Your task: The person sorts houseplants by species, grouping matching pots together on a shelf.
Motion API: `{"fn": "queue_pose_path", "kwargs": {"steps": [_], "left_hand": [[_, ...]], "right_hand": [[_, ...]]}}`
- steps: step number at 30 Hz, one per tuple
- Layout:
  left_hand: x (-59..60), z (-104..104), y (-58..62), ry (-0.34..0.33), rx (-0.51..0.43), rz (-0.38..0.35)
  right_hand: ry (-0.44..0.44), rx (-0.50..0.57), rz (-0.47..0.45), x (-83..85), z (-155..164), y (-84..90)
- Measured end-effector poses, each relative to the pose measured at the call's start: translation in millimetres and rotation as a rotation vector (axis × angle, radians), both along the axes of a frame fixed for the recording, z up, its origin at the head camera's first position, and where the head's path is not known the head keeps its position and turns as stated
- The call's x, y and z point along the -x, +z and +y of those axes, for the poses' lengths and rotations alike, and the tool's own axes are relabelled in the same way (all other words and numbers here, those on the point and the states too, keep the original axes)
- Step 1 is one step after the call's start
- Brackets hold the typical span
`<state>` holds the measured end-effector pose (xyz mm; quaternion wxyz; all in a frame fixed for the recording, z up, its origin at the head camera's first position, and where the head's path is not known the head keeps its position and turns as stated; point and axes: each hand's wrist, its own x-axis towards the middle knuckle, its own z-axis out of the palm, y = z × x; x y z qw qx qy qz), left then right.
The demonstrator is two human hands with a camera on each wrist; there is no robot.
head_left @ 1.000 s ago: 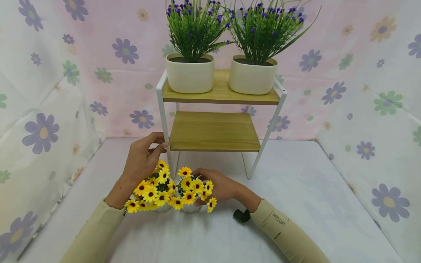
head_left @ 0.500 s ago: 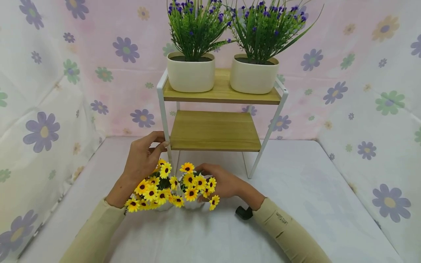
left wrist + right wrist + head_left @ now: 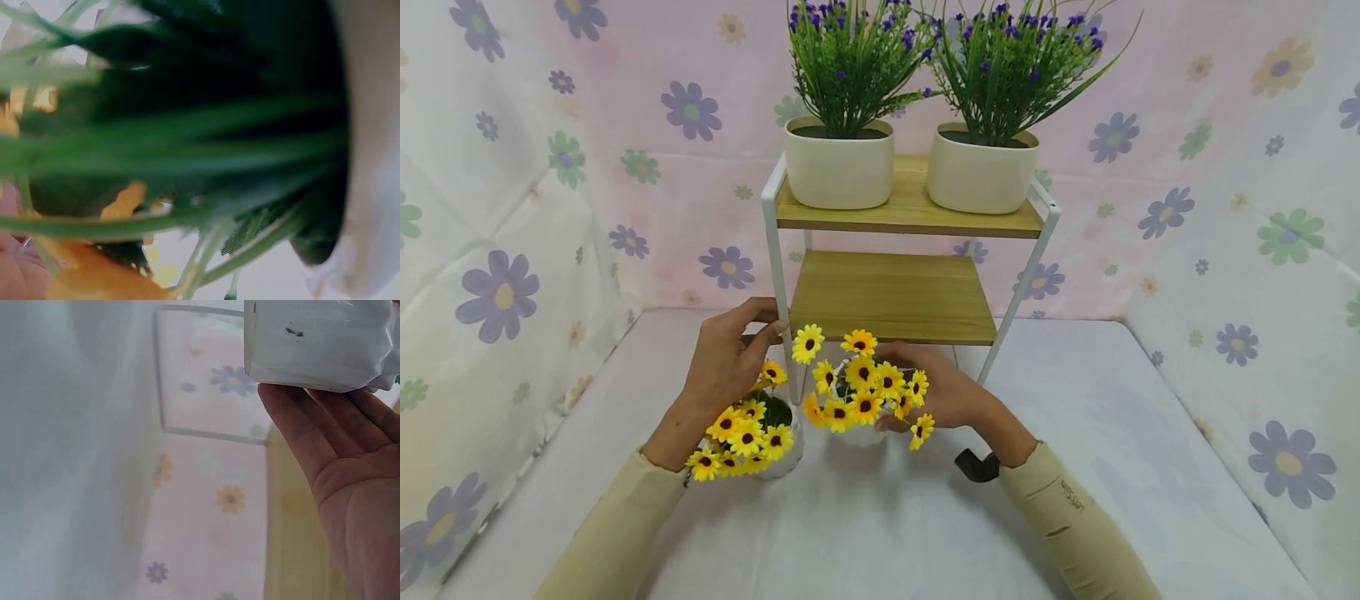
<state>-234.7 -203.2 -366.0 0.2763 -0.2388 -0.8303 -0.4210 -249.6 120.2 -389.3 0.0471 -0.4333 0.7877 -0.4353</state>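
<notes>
The right hand (image 3: pixel 951 396) grips a small white pot (image 3: pixel 859 433) of yellow flowers (image 3: pixel 861 379), fingers curled round its side; the right wrist view shows the fingers (image 3: pixel 312 425) against the pot's wall (image 3: pixel 312 344). The pot appears lifted off the table (image 3: pixel 1112 433), just in front of the rack (image 3: pixel 910 208) and below the front edge of its lower shelf (image 3: pixel 891 296).

The left hand (image 3: pixel 726 358) sits at the rack's front left leg (image 3: pixel 778 275), thumb and fingers curled round it as if to steady the rack. Just below that hand, left of the leg, a second pot (image 3: pixel 778 458) of yellow flowers stands on the table. The left wrist view shows only blurred green stems and a white rim.

On the rack's top shelf (image 3: pixel 910 212) two cream pots (image 3: pixel 838 171) of purple-flowered plants stand side by side. The lower shelf is bare.

Judging from this, the top shelf looks filled, one yellow pot is in hand near the lower shelf, and the other is untouched on the table; neither is on the rack yet.
</notes>
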Motion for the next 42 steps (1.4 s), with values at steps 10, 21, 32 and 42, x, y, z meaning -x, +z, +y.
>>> {"fn": "queue_pose_path", "kwargs": {"steps": [10, 21, 32, 42], "left_hand": [[0.6, 0.8, 0.4, 0.002, 0.007, 0.0], [0.0, 0.2, 0.9, 0.004, 0.015, -0.008], [-0.2, 0.7, 1.7, 0.006, 0.015, -0.001], [-0.3, 0.4, 0.0, 0.005, 0.005, 0.0]], "right_hand": [[0.025, 0.206, -0.01, -3.7, 15.1, 22.2], [-0.139, 0.35, 0.116, -6.8, 31.5, 39.3], [-0.489, 0.367, 0.257, -7.2, 29.2, 44.0], [-0.555, 0.45, 0.201, 3.8, 17.7, 43.5]]}}
